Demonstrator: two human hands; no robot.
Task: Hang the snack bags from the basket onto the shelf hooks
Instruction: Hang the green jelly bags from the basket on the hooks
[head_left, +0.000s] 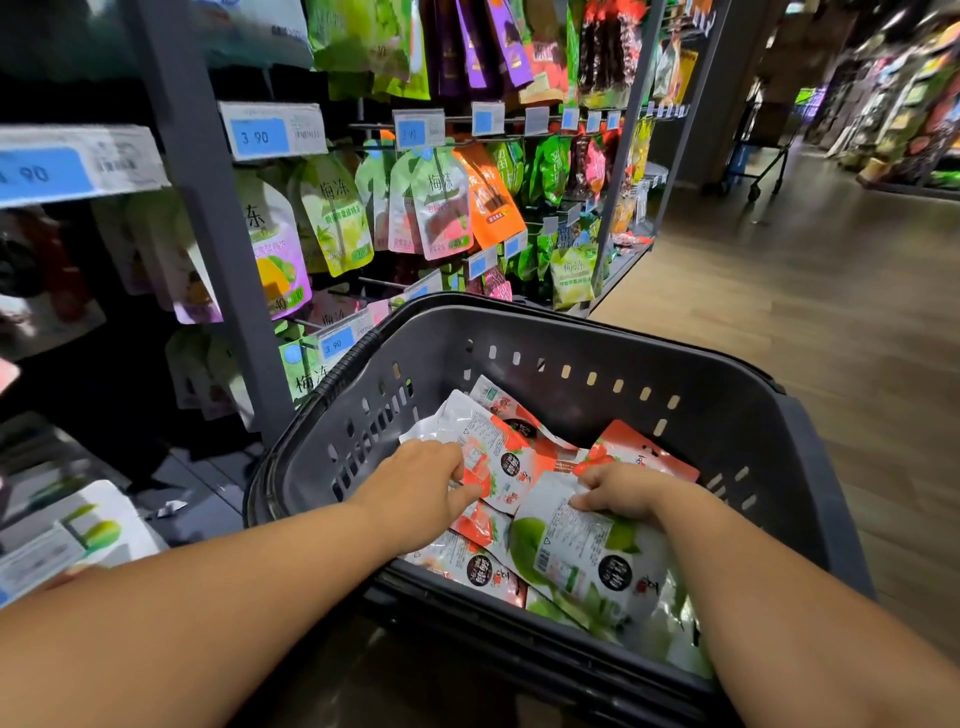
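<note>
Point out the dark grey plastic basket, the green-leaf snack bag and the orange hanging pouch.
Dark grey plastic basket (519, 318), head view, far rim.
Green-leaf snack bag (582, 545), head view, printed label.
Orange hanging pouch (488, 208), head view, front panel.

snack bags (493, 436): red and green pouches, flat, overlapping | basket (597, 338): dark grey, slotted walls

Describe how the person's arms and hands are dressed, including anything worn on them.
The left arm and the right arm are bare all the way to the picture's edge, with no sleeve showing. The left hand and the right hand wear no gloves. No watch, bracelet, ring or marking is visible on either wrist or on the fingers.
</note>
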